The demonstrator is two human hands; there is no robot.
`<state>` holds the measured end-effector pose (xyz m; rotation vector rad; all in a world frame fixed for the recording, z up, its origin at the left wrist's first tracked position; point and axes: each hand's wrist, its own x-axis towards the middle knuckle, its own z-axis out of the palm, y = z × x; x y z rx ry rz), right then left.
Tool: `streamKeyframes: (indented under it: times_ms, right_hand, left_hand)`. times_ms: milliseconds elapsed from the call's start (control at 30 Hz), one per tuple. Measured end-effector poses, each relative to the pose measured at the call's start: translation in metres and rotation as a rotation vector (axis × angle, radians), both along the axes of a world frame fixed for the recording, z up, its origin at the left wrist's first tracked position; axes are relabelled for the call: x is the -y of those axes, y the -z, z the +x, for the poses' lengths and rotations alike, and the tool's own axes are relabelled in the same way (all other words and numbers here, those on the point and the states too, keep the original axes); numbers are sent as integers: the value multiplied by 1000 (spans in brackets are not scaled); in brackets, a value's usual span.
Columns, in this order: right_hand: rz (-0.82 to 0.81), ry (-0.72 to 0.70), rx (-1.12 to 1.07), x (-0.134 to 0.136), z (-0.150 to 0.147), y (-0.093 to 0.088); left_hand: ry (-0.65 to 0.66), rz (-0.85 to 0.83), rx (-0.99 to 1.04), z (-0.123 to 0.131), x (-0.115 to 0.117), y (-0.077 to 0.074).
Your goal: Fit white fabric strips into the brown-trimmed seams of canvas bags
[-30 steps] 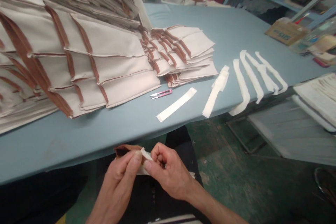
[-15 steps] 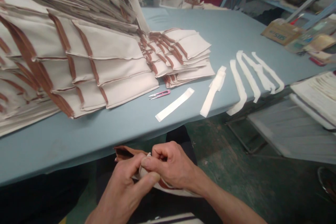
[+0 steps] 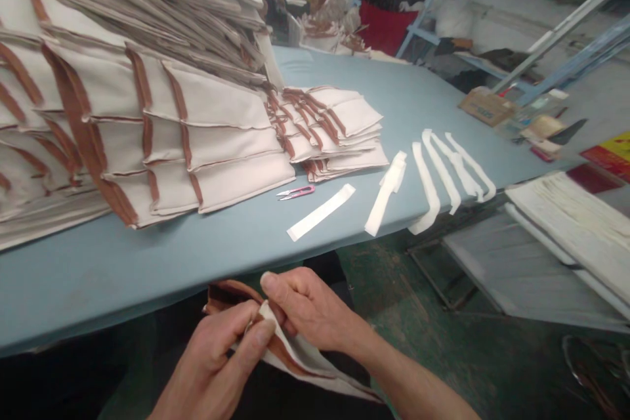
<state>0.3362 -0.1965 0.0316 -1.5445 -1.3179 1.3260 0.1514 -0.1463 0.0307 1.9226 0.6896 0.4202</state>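
Head camera looks down at two bare hands over a person's lap, just past the edge of a pale blue table (image 3: 98,282). The left hand (image 3: 214,357) is mostly closed and pinches a cream cloth piece (image 3: 300,357) between its fingers and thumb. The right hand (image 3: 310,305) is half curled and sits on top of the cloth piece, close to the left hand. Its fingers bend down behind the cloth, so you cannot tell if it has a real hold.

The cloth piece is below the table edge, in front of the person. It is soft and bent, with a brown edge (image 3: 231,292) along it. The hands hide the middle of the cloth piece, and the spot where the fingers pinch is hard to see. The bottom of the picture cuts off both arms.

On the table lies a big pile of cloth pieces (image 3: 197,144), cut off at the top and left. Beside it is a smaller pile (image 3: 335,134). Pink snips (image 3: 295,192) lie near a flat white strip (image 3: 321,212), and more white strips (image 3: 443,177) lie to the right.
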Motion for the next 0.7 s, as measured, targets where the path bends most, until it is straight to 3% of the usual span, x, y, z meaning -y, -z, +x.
streamKeyframes:
  times_ms: [133,233,467,700]
  right_hand:
    - [106,289,573,-12,20,22]
    - [131,385,881,-24,43,37]
    - [142,332,1059,-43,64,60]
    - [131,297,1091,-44,68,63]
  left_hand:
    - [-104,86,6,0,-3,12]
    - [-161,94,-11,1,-7,24]
    - [-215,35,-43,3,-15,45]
    - [-306,-15,-128,6,-25,54]
